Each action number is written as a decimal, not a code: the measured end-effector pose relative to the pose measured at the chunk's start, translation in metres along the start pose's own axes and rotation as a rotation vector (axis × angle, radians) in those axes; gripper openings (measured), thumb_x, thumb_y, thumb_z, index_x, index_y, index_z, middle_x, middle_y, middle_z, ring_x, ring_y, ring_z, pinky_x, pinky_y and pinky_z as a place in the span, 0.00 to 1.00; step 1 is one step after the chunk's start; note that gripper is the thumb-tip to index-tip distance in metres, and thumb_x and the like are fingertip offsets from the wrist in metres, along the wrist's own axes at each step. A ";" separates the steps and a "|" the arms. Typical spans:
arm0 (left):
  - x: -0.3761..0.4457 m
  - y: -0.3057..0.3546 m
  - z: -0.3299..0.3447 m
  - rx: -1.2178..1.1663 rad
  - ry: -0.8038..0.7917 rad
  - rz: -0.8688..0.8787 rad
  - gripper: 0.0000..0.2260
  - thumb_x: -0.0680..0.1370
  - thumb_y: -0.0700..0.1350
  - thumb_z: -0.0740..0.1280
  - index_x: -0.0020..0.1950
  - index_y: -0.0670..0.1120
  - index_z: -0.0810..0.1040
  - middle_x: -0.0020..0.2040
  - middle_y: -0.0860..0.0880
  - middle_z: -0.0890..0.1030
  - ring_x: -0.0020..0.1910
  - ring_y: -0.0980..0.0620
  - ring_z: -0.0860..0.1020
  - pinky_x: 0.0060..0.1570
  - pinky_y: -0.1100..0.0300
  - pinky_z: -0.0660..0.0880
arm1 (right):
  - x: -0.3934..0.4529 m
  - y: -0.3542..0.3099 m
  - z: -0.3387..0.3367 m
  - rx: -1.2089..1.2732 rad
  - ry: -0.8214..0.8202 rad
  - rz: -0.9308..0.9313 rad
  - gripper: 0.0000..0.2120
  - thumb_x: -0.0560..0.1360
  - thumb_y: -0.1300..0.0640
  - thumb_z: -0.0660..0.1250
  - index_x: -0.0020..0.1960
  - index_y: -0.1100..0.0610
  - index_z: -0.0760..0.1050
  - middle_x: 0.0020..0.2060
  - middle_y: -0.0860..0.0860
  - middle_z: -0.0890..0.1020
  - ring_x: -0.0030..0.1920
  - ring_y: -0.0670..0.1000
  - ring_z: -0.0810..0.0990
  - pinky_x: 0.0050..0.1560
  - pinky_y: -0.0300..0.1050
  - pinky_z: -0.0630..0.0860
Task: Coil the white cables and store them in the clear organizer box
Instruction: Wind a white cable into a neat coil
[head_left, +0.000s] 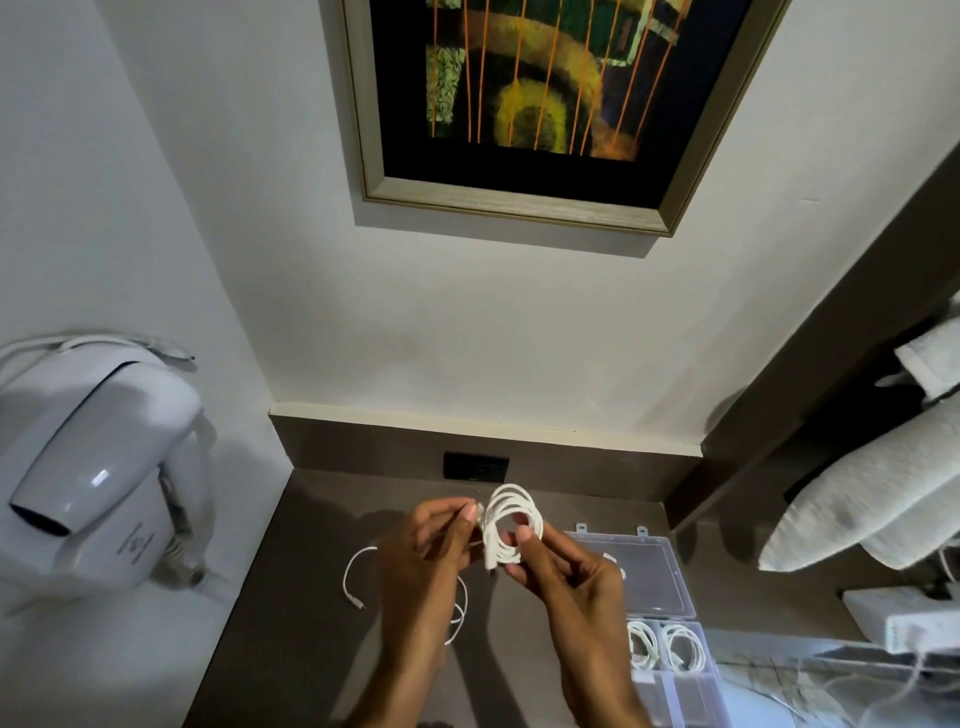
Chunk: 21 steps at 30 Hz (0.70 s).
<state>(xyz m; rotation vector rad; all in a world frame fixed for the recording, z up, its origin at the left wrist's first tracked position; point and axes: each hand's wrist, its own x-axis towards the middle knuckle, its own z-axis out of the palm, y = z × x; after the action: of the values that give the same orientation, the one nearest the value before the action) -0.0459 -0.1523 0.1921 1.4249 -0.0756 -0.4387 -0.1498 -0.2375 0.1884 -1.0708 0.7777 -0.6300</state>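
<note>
Both hands hold one coiled white cable (511, 519) up above the dark counter. My right hand (566, 577) pinches the coil's loops from below and the right. My left hand (431, 551) pinches the cable's free end at the coil's left side. A second white cable (358, 577) lies loose on the counter, partly hidden behind my left hand. The clear organizer box (675, 691) sits open at the right, its lid (649, 571) folded back. Two coiled white cables (665, 647) rest in its rear compartments.
A white wall-mounted hair dryer (98, 467) hangs at the left. A black wall socket (475, 466) sits in the back panel. Rolled white towels (872, 493) and a white box (904, 618) lie at the right. A framed painting (530, 104) hangs above.
</note>
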 end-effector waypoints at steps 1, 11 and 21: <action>0.000 0.000 0.002 0.092 -0.015 0.039 0.05 0.78 0.37 0.74 0.46 0.46 0.87 0.38 0.53 0.91 0.39 0.54 0.90 0.36 0.67 0.84 | 0.001 0.000 0.000 -0.024 0.021 -0.009 0.09 0.79 0.62 0.74 0.57 0.58 0.88 0.48 0.55 0.92 0.49 0.53 0.92 0.54 0.44 0.87; 0.009 0.008 0.003 0.033 -0.158 -0.080 0.10 0.80 0.37 0.71 0.49 0.51 0.88 0.47 0.48 0.91 0.45 0.51 0.90 0.44 0.57 0.87 | 0.003 0.005 0.000 -0.048 0.038 -0.067 0.09 0.78 0.62 0.74 0.57 0.57 0.88 0.49 0.53 0.92 0.51 0.52 0.91 0.51 0.43 0.88; 0.017 -0.003 -0.005 -0.113 -0.143 -0.309 0.03 0.78 0.43 0.75 0.50 0.47 0.88 0.46 0.43 0.91 0.44 0.45 0.91 0.36 0.60 0.84 | 0.001 0.008 0.003 -0.074 0.041 -0.113 0.09 0.79 0.63 0.73 0.55 0.55 0.89 0.48 0.52 0.92 0.51 0.52 0.91 0.48 0.39 0.87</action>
<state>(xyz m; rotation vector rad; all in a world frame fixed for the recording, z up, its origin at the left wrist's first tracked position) -0.0298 -0.1536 0.1852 1.2964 0.0545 -0.7873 -0.1467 -0.2339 0.1819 -1.1781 0.7851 -0.7254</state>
